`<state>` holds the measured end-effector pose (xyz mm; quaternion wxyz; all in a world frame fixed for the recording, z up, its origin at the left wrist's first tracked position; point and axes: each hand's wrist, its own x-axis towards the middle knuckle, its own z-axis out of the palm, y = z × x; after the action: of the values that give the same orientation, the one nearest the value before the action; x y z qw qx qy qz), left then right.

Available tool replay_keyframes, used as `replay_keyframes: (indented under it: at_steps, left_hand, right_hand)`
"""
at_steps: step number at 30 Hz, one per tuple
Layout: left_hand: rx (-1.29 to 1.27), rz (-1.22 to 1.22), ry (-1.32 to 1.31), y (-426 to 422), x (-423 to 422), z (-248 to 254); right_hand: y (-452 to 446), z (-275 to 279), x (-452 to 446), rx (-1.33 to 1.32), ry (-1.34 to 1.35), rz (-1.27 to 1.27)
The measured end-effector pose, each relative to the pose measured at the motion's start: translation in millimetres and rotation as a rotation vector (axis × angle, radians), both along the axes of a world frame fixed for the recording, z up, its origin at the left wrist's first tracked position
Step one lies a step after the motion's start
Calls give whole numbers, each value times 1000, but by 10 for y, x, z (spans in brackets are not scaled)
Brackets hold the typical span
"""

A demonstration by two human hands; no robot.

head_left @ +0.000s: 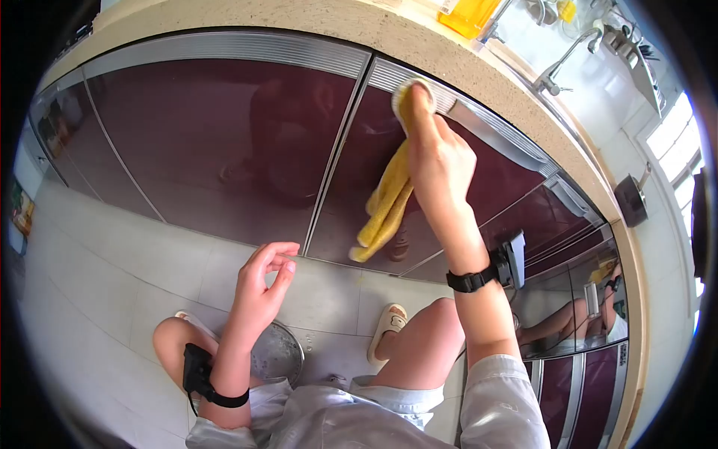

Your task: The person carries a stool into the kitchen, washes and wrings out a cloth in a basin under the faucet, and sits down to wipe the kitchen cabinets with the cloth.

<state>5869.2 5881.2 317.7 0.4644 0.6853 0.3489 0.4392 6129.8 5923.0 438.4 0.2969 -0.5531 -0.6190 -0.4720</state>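
A yellow cloth point(390, 196) is gripped in my right hand point(443, 161), which presses it to the silver strip along the top of a dark red cabinet door point(493, 168). The rest of the cloth hangs down in front of the glossy door. My left hand point(263, 283) is held over the floor, below the neighbouring cabinet door point(217, 135). Its fingers are loosely bent and apart, with nothing in them. Below that hand a round metal basin point(278, 352) stands on the floor, partly hidden by my left forearm.
Above the doors runs a beige stone countertop point(314, 16). A bottle of orange-yellow liquid point(467, 16) stands on it, near a faucet point(557, 71). A dark pan point(632, 200) is at the right. Pale floor tiles point(179, 273) lie beneath, with my slippered foot point(390, 322) on them.
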Motion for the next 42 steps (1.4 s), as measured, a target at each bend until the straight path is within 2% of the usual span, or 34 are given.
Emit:
replay_keyframes:
  at_steps: [5, 7, 9, 11, 13, 15, 17, 18, 21, 22, 23, 26, 27, 29, 30, 33, 34, 35, 36, 39, 41, 42]
  left_hand:
    - [-12, 2, 18, 10, 1, 16]
    - [4, 5, 11, 17, -10, 19]
    - [13, 9, 22, 18, -5, 14]
    - [34, 21, 43, 16, 32, 84]
    - [183, 62, 107, 40, 160, 243]
    - [213, 6, 60, 70, 333, 524]
    - [359, -2, 23, 163, 539, 671]
    - [328, -27, -12, 198, 648, 710]
    - [114, -220, -5, 215, 758, 795]
    - [144, -229, -34, 184, 808, 781]
    - [129, -213, 48, 148, 796, 749]
    - [110, -151, -63, 99, 836, 547]
    - [115, -143, -56, 40, 827, 541]
    - [117, -128, 43, -99, 723, 618]
    - [197, -66, 143, -187, 568, 725]
    - [133, 143, 359, -483, -289, 1177]
    - [145, 247, 441, -585, -611, 1328]
    - [131, 319, 502, -729, -839, 1506]
    - [117, 394, 559, -874, -1020, 1681]
    - [-72, 446, 491, -1266, -1479, 2065]
    - [54, 513, 603, -1549, -1784, 2199]
    - [104, 629, 576, -1689, -1915, 2199]
  right_hand:
    - [64, 79, -104, 8, 11, 99]
    - [-8, 60, 15, -7, -25, 13]
    - [-119, 30, 86, 14, 50, 23]
    - [-276, -66, 81, -47, 332, 145]
    - [-280, -229, 111, -45, 490, 471]
    - [-517, -270, -81, -372, 1141, 737]
    - [-534, -355, -182, -336, 1302, 1077]
    - [-540, -395, -151, -398, 1351, 1135]
    - [-496, -515, -119, -374, 1271, 1123]
    - [-537, -541, -129, -407, 1297, 1168]
    - [-582, -533, -123, -497, 1313, 1155]
    - [-598, -636, -169, -475, 1092, 1105]
    - [-678, -585, -190, -651, 1316, 1272]
    - [-676, -699, -208, -587, 1121, 1094]
    - [-724, -630, -186, -517, 963, 1044]
    - [-789, -716, -69, -637, 1120, 1018]
    - [-791, -721, -23, -582, 1057, 991]
    - [-817, -701, 10, -620, 1147, 993]
    - [-806, -694, 62, -590, 1106, 976]
    - [-831, -693, 171, -576, 1048, 948]
    - [-827, -791, 220, -606, 1144, 962]
    - [-806, -826, 224, -568, 1157, 985]
